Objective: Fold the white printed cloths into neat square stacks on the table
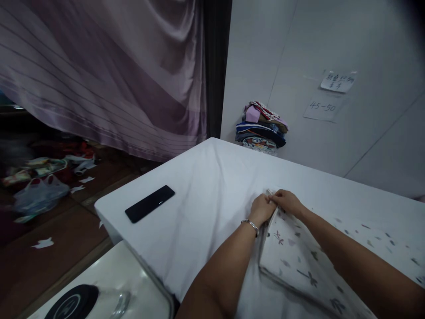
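Note:
A white cloth with small printed leaf and bow-like shapes [292, 254] lies partly folded on the white-covered table [199, 212]. At its far left corner my left hand [262, 209] is closed, pinching the fabric edge; a silver bracelet circles that wrist. Right beside it, my right hand [287, 201] grips the same corner with fingers pressed together. The two hands touch or nearly touch, and a bit of fabric pokes up between them. The rest of the cloth spreads under and beyond my right forearm.
A black phone [150, 204] lies near the table's left edge. Folded clothes [262, 128] are stacked against the white wall, which bears paper notes [321, 108]. A mauve curtain [133, 79] hangs left; a plastic bag [41, 195] and paper scraps are on the floor.

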`<state>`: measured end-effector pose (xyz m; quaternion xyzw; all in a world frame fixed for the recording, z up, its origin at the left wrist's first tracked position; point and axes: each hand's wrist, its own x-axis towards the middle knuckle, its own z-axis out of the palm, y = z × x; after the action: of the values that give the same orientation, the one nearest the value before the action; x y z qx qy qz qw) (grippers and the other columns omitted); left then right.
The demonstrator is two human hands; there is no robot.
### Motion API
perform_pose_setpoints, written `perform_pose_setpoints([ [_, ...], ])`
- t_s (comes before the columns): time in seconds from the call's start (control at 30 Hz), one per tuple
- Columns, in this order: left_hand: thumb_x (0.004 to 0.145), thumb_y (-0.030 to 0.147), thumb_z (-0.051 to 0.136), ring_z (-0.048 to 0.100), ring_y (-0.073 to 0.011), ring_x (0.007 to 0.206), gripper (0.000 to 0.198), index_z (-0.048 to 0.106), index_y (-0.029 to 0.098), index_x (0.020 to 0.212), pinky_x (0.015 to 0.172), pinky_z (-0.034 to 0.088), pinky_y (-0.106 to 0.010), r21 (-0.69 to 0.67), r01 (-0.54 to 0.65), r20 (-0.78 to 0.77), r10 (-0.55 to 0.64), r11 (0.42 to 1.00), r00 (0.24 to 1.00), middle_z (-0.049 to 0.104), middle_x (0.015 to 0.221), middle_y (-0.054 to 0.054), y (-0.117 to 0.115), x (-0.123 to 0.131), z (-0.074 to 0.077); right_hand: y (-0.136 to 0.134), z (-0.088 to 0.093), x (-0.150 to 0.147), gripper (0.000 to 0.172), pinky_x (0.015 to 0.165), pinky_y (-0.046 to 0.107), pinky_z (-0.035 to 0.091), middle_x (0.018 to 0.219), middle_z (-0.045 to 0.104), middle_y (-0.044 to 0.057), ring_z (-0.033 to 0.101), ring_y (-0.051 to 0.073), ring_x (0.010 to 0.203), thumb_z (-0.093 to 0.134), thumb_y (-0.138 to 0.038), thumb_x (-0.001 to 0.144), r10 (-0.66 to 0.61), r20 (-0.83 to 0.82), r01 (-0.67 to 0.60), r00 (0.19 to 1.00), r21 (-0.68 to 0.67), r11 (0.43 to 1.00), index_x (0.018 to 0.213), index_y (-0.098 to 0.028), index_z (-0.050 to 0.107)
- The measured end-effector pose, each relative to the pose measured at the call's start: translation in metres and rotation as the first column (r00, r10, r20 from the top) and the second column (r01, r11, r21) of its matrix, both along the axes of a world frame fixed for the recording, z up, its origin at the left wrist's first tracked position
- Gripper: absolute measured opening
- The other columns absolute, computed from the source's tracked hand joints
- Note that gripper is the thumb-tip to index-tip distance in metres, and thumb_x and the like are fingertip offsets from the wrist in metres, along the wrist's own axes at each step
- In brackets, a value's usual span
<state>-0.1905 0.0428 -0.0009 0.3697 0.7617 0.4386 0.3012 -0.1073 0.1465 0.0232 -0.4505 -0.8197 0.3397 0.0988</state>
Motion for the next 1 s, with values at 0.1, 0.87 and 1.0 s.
perform_pose_setpoints([
  [0.1,0.075,0.034,0.06,0.06,-0.0183,0.086,0.027,0.059,0.018,0.096,0.07,0.042,-0.024,0.014,-0.013,-0.061,0.014,1.0,0.998,0.067,0.096,-0.006,-0.001,0.004,0.0,0.011,0.004,-0.007,0.012,0.042,0.02,0.03,0.05,0.055,-0.004,0.047,0.009,0.042,0.065,-0.024,0.066,-0.006,0.036,0.003,0.999,0.063,0.998,0.074,-0.018,0.059],
  [0.87,0.073,0.036,0.059,0.064,-0.0258,0.089,0.031,0.069,0.01,0.085,0.069,0.045,-0.027,-0.153,-0.081,-0.005,0.082,0.985,0.997,0.07,0.089,-0.017,0.035,-0.013,0.013,0.028,-0.009,0.03,0.027,0.063,0.026,0.047,0.078,0.066,0.004,0.06,0.016,0.068,0.049,-0.034,0.08,0.058,-0.166,-0.033,0.984,0.144,0.989,0.095,-0.017,0.062],
  [1.0,0.069,0.039,0.062,0.064,-0.0258,0.087,0.037,0.068,0.009,0.09,0.067,0.045,-0.027,-0.165,-0.093,0.067,0.105,0.982,0.992,0.069,0.093,-0.018,0.039,-0.014,0.01,0.054,-0.011,0.074,0.036,0.091,0.036,0.04,0.115,0.061,0.013,0.055,0.026,0.105,0.051,-0.032,0.079,0.043,-0.04,-0.028,0.998,0.328,0.944,0.108,-0.014,0.062],
])
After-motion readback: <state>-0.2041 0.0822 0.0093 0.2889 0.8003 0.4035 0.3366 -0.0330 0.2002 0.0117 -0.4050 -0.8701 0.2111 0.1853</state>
